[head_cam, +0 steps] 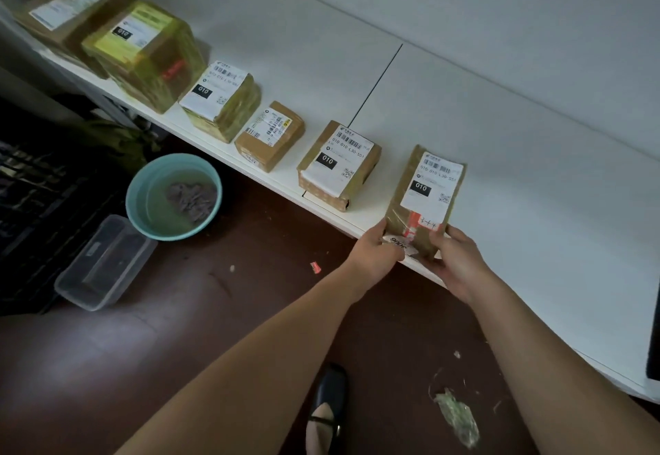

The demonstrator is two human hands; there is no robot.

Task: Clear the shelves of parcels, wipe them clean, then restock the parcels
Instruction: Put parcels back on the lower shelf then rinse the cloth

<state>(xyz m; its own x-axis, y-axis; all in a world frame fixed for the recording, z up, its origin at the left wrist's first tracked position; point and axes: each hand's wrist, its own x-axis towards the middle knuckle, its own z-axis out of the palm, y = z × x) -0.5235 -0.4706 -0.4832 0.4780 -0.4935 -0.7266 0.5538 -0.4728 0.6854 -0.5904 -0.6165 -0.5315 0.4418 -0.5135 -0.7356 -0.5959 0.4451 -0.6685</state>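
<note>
A long brown parcel [425, 197] with a white label lies at the front edge of the white shelf [518, 176]. My left hand [375, 254] grips its near left corner, and my right hand [455, 261] holds its near right end. Several other brown and yellow-taped parcels stand in a row along the shelf's front edge to the left, the nearest [339, 165] a short gap away.
On the dark floor stand a teal basin [143, 211] of water with a grey cloth [193, 201] in it, a clear plastic box [103, 261] and a black crate [32, 211]. Scraps of litter [457, 415] lie near my shoe [326, 408].
</note>
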